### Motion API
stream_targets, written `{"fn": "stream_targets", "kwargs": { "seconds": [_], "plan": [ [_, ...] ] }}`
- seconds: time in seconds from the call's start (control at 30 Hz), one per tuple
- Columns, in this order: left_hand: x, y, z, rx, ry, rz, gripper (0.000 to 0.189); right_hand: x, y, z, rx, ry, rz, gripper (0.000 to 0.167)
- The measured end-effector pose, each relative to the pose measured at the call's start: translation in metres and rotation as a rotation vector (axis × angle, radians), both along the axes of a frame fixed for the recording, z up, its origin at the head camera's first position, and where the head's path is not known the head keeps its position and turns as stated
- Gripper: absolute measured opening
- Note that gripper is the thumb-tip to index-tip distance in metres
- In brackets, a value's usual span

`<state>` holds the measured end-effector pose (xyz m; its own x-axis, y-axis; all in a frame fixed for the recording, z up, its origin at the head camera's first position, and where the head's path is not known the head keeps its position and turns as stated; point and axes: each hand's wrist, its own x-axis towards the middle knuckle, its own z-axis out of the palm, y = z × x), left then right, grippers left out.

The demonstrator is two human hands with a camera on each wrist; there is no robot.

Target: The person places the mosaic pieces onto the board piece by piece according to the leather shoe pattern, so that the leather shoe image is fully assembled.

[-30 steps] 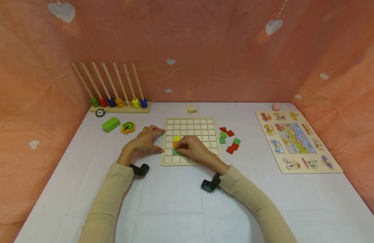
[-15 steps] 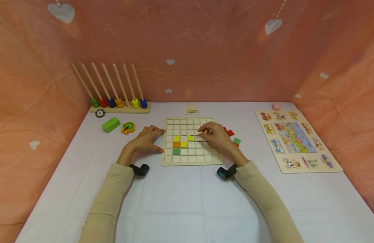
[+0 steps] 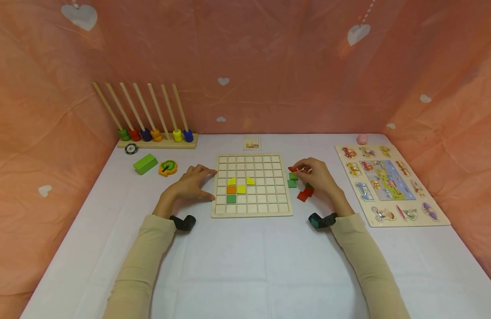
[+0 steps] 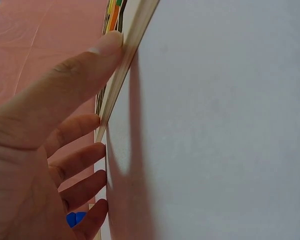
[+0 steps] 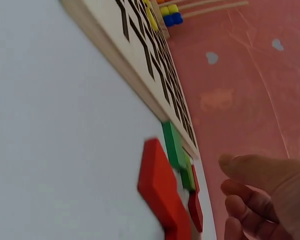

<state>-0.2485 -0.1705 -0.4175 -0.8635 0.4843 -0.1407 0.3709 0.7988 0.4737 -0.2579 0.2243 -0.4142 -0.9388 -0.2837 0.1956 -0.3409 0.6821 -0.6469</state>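
My left hand (image 3: 193,182) rests at the left edge of a wooden grid board (image 3: 265,209), thumb and index finger spread along it. In the left wrist view the thumb (image 4: 107,45) presses the board's rim. On the board lie an orange square tile (image 3: 231,189), a green one (image 3: 231,199), a yellow square (image 3: 241,189) and two yellow corner-cut tiles. Right of the board my right hand (image 3: 317,175) hovers over loose tiles, fingertips at a red tile (image 3: 292,169). The right wrist view shows its fingers loosely bent with nothing between them. Green tiles (image 3: 292,184) and red tiles (image 3: 302,196) lie beneath.
A small pattern card (image 3: 252,143) lies behind the board. At the back left stand a peg rack with beads (image 3: 157,144), a poker chip (image 3: 131,149), a green block (image 3: 145,164) and a tree piece (image 3: 167,167). A picture puzzle (image 3: 361,212) lies right, near a pink figure (image 3: 362,139).
My right hand has moved right, from over the board's tiles to the loose ones beside it, uncovering the yellow square and a second yellow corner-cut tile. The left hand stays put.
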Motion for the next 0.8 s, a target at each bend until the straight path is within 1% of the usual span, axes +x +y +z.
{"fn": "stream_targets", "kwargs": {
  "seconds": [0.13, 0.23, 0.37, 0.47, 0.67, 0.8],
  "plan": [
    [0.001, 0.0, 0.0, 0.003, 0.004, -0.004, 0.083, -0.002, 0.011, -0.003, 0.024, 0.012, -0.031, 0.021],
    [0.001, 0.0, 0.001, 0.009, 0.008, -0.006, 0.083, -0.002, 0.016, -0.005, 0.044, -0.002, -0.064, 0.025],
    [0.001, 0.0, 0.002, 0.01, 0.01, -0.006, 0.083, -0.003, 0.02, -0.009, 0.09, -0.08, -0.113, 0.035],
    [0.001, 0.0, 0.002, 0.008, 0.007, -0.004, 0.083, -0.004, 0.021, -0.012, 0.116, -0.125, -0.136, 0.039],
    [0.001, 0.001, 0.001, 0.013, 0.003, -0.001, 0.083, -0.004, 0.02, -0.01, 0.109, -0.157, -0.129, 0.031],
    [0.001, 0.0, 0.001, 0.015, 0.0, -0.001, 0.082, -0.005, 0.018, -0.005, 0.103, -0.139, -0.124, 0.027]
  ]
}}
